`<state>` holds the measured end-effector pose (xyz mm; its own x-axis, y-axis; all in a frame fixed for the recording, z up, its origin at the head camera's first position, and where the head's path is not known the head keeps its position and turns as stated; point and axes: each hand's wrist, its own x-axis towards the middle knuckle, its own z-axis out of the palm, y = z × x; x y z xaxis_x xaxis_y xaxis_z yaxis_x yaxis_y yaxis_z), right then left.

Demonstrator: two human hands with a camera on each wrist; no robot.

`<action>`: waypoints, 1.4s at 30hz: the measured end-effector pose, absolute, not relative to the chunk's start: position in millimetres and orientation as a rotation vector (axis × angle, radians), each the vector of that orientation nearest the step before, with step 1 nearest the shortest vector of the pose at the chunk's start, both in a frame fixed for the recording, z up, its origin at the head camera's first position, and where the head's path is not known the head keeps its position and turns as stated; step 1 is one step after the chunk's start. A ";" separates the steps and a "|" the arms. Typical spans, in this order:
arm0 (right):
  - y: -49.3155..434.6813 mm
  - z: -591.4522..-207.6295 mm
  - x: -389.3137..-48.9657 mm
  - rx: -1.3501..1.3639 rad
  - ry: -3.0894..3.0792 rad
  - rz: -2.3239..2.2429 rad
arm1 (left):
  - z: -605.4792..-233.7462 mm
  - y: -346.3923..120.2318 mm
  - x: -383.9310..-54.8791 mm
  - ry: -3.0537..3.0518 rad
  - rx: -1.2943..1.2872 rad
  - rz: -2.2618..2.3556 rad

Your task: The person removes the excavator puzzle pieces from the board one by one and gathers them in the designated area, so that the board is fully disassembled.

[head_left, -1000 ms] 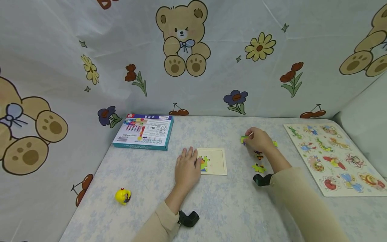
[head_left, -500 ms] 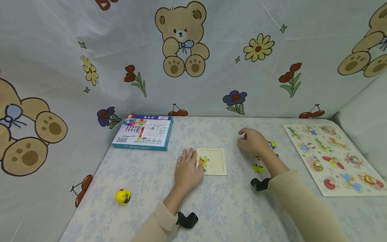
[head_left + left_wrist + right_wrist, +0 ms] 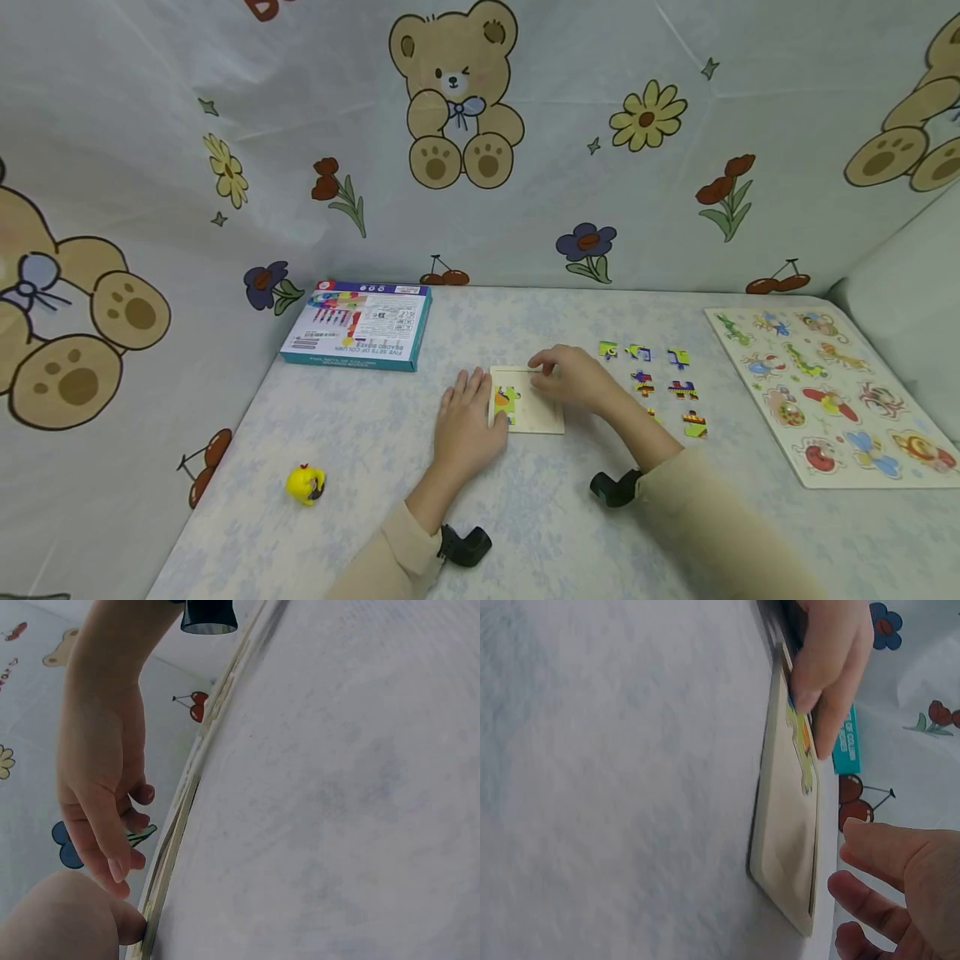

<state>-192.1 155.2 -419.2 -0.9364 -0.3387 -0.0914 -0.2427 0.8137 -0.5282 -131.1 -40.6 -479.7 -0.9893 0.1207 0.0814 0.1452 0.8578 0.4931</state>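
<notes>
In the head view my left hand [image 3: 468, 423] lies flat, its fingers stretched along the left edge of a small wooden puzzle tray [image 3: 546, 417]. Its thumb rests at the joined jigsaw pieces [image 3: 507, 400], green and orange, in the tray's left side; part of them is under the hand. Over the tray's upper right corner hovers my right hand [image 3: 583, 382], its thumb and fingers bent loosely. The right wrist view shows nothing between those fingers [image 3: 870, 900], which are apart from the tray [image 3: 784, 847]. Loose jigsaw pieces [image 3: 678, 358] lie beyond the right hand, one partly covered by the forearm.
At the right is a large board [image 3: 832, 392] with printed insects and animals. A blue-and-white box [image 3: 356, 327] sits at the back left. Nearer, on the left, stands a small yellow chick toy [image 3: 304, 484]. Behind the table hangs a bear-print cloth [image 3: 525, 233].
My right hand pinched a green jigsaw piece at the upper right, let it go on the table, then moved left and nearer to the tray. My left hand stays put.
</notes>
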 end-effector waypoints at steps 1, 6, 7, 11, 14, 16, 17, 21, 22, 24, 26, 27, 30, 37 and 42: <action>150.9 -421.5 -191.0 -0.482 2.817 -0.788 | -479.6 -40.8 -131.3 -2.981 -0.219 -0.795; 134.8 -430.4 -186.2 -0.575 2.837 -0.765 | -478.7 -41.2 -131.4 -2.975 -0.238 -0.796; 132.6 -431.8 -185.7 -0.585 2.843 -0.761 | -478.7 -41.3 -131.3 -2.977 -0.237 -0.797; 127.0 -435.7 -184.0 -0.609 2.859 -0.751 | -478.4 -41.7 -130.8 -2.977 -0.239 -0.795; 124.6 -436.0 -182.5 -0.617 2.849 -0.761 | -478.0 -42.1 -130.4 -2.978 -0.249 -0.789; 123.2 -435.6 -181.6 -0.614 2.838 -0.767 | -477.7 -42.4 -130.3 -2.982 -0.256 -0.781; 122.5 -435.0 -181.1 -0.608 2.833 -0.770 | -477.6 -42.6 -130.4 -2.986 -0.260 -0.777; 121.5 -434.9 -180.8 -0.583 2.810 -0.791 | -477.5 -42.9 -131.0 -3.003 -0.274 -0.764; 121.6 -435.3 -181.1 -0.574 2.800 -0.806 | -477.4 -43.0 -131.0 -3.005 -0.276 -0.762; 122.2 -436.0 -182.3 -0.568 2.764 -0.863 | -477.0 -43.0 -130.9 -3.009 -0.280 -0.757; 122.5 -435.9 -182.9 -0.561 2.713 -0.936 | -476.4 -43.0 -130.5 -3.011 -0.281 -0.758; 122.6 -435.9 -183.2 -0.555 2.688 -0.971 | -475.9 -43.0 -130.2 -3.011 -0.281 -0.757; 123.5 -435.1 -183.0 -0.550 2.628 -1.057 | -474.9 -42.8 -129.9 -3.011 -0.282 -0.755; 129.9 -434.0 -183.9 -0.469 2.642 -1.137 | -475.2 -41.9 -129.8 -2.998 -0.280 -0.760; 142.5 -429.1 -187.8 -0.407 2.685 -1.160 | -476.6 -41.3 -130.1 -3.001 -0.269 -0.755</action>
